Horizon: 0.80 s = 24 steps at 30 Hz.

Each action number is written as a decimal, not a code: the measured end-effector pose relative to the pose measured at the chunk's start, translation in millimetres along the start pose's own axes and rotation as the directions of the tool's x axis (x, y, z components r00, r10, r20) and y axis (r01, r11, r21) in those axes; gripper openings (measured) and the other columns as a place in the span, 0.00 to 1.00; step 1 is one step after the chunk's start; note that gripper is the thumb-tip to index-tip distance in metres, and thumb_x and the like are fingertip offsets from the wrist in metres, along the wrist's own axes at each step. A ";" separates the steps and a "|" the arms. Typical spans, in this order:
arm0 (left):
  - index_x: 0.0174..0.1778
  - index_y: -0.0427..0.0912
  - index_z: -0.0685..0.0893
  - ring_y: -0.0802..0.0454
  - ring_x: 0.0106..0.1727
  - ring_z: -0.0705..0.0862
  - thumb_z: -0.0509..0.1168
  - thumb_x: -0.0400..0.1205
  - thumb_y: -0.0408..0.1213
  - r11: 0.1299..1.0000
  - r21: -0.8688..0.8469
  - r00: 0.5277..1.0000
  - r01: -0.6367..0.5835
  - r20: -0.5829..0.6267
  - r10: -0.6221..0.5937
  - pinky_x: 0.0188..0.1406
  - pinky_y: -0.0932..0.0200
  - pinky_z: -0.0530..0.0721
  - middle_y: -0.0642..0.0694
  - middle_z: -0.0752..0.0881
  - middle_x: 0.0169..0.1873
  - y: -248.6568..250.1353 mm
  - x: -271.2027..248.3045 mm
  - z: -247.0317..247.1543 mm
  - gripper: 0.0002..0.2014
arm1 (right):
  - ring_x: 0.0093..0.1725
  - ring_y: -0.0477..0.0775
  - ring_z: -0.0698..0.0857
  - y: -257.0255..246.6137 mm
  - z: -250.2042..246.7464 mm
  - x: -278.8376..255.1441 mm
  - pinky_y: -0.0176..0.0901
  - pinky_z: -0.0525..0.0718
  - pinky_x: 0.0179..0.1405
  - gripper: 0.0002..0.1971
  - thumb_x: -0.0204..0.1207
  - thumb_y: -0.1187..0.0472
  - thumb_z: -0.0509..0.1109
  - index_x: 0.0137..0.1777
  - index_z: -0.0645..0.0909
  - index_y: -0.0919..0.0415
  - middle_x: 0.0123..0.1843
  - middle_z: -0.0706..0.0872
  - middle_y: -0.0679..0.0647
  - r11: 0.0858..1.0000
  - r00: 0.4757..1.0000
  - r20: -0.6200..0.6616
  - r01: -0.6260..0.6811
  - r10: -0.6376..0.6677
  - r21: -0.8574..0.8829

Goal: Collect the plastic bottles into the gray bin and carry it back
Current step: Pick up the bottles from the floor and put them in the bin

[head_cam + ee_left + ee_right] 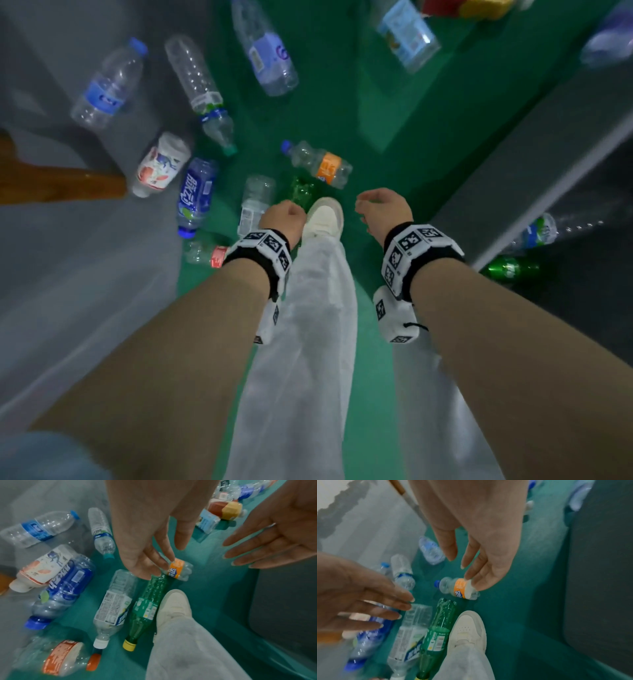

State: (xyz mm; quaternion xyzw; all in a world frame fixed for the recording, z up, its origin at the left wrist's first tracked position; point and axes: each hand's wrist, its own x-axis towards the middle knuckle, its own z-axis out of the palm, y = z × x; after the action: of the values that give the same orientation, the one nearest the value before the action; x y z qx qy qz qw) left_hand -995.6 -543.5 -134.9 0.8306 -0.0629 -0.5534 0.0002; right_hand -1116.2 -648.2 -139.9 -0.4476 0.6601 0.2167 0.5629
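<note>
Several empty plastic bottles lie on the green floor [342, 113]. Below my hands are an orange-label bottle [322, 164] [178, 570] [458, 588], a green bottle [301, 193] [147, 604] [438, 626] and a clear white-label bottle [255, 202] [113, 607]. My left hand [282, 214] [147, 566] hangs over the green bottle's base, fingers relaxed, holding nothing. My right hand [380, 205] [476, 577] hovers by the orange-label bottle, fingers loose and empty. I cannot make out a gray bin for certain.
A blue bottle [195, 195], a white-red bottle [161, 164] and more bottles lie to the left on gray floor. My white shoe [323, 216] stands beside the green bottle. A gray slab [531, 154] rises on the right. A wooden piece [51, 181] juts in from the left.
</note>
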 end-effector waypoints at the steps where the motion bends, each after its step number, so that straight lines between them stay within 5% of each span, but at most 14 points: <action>1: 0.58 0.40 0.84 0.40 0.62 0.81 0.58 0.84 0.39 1.000 -0.014 1.000 0.004 0.004 -0.004 0.61 0.53 0.78 0.39 0.85 0.60 -8.2 11.0 -1.8 0.13 | 0.59 0.56 0.85 -3.4 7.6 8.6 0.50 0.83 0.63 0.11 0.75 0.58 0.68 0.56 0.84 0.51 0.59 0.87 0.53 0.997 1.000 0.004 0.019 -0.019 -0.072; 3: 0.59 0.40 0.84 0.41 0.63 0.82 0.60 0.83 0.38 1.000 -0.013 1.000 -0.002 0.008 0.002 0.62 0.54 0.78 0.41 0.85 0.60 -23.9 33.6 -3.2 0.13 | 0.62 0.56 0.83 -8.4 21.1 28.4 0.41 0.79 0.61 0.18 0.77 0.60 0.68 0.67 0.80 0.55 0.62 0.85 0.54 0.972 0.997 0.020 0.076 -0.073 -0.221; 6: 0.65 0.39 0.81 0.41 0.67 0.78 0.63 0.83 0.41 0.998 0.059 0.998 -0.022 0.061 0.018 0.70 0.53 0.75 0.38 0.76 0.68 -48.1 67.5 3.0 0.17 | 0.65 0.62 0.78 -12.3 45.4 61.4 0.43 0.75 0.57 0.22 0.76 0.62 0.67 0.71 0.75 0.56 0.66 0.78 0.60 0.878 0.980 0.028 0.189 -0.197 -0.440; 8: 0.69 0.37 0.78 0.41 0.68 0.72 0.65 0.82 0.46 0.992 0.127 0.994 -0.019 0.105 0.006 0.74 0.56 0.69 0.38 0.64 0.69 -59.6 82.0 11.8 0.22 | 0.70 0.63 0.72 -13.8 59.6 80.6 0.48 0.74 0.64 0.26 0.75 0.63 0.67 0.74 0.72 0.56 0.70 0.71 0.61 0.801 0.963 0.039 0.245 -0.268 -0.547; 13: 0.83 0.38 0.52 0.41 0.75 0.60 0.63 0.83 0.48 0.971 0.215 0.984 -0.103 0.163 0.069 0.79 0.51 0.62 0.38 0.56 0.71 -74.9 108.1 41.5 0.38 | 0.80 0.63 0.60 -18.5 86.1 121.6 0.61 0.71 0.72 0.35 0.73 0.60 0.72 0.80 0.63 0.52 0.81 0.60 0.59 0.692 0.935 0.027 0.280 -0.353 -0.665; 17: 0.84 0.42 0.38 0.37 0.80 0.53 0.61 0.84 0.48 0.964 0.243 0.979 -0.106 0.195 0.058 0.80 0.47 0.58 0.35 0.50 0.78 -75.5 122.1 55.9 0.43 | 0.78 0.62 0.64 -20.3 98.1 142.2 0.61 0.70 0.72 0.38 0.72 0.56 0.75 0.80 0.62 0.51 0.78 0.65 0.58 0.690 0.941 -0.020 0.233 -0.337 -0.685; 21: 0.83 0.40 0.36 0.33 0.82 0.49 0.61 0.84 0.48 0.959 0.280 0.991 -0.053 0.133 0.016 0.78 0.44 0.61 0.29 0.43 0.80 -68.8 126.9 70.8 0.44 | 0.72 0.62 0.70 -18.1 97.4 148.6 0.58 0.73 0.69 0.35 0.70 0.57 0.76 0.77 0.66 0.52 0.73 0.69 0.58 0.670 0.930 -0.030 0.242 -0.367 -0.702; 24: 0.84 0.40 0.40 0.31 0.78 0.57 0.63 0.83 0.46 0.962 0.273 0.998 -0.027 0.058 0.011 0.74 0.43 0.65 0.29 0.47 0.79 -65.6 127.3 77.8 0.43 | 0.70 0.62 0.71 -13.6 92.8 143.5 0.57 0.74 0.67 0.35 0.69 0.55 0.77 0.76 0.67 0.52 0.71 0.71 0.58 0.705 0.937 -0.018 0.251 -0.350 -0.663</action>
State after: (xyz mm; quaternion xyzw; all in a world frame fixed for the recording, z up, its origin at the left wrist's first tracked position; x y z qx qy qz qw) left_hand -1011.9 -486.4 -286.6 0.8063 -0.1467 -0.5622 -0.1109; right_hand -1048.9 -631.5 -296.7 -0.7308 0.4994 0.3052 0.3511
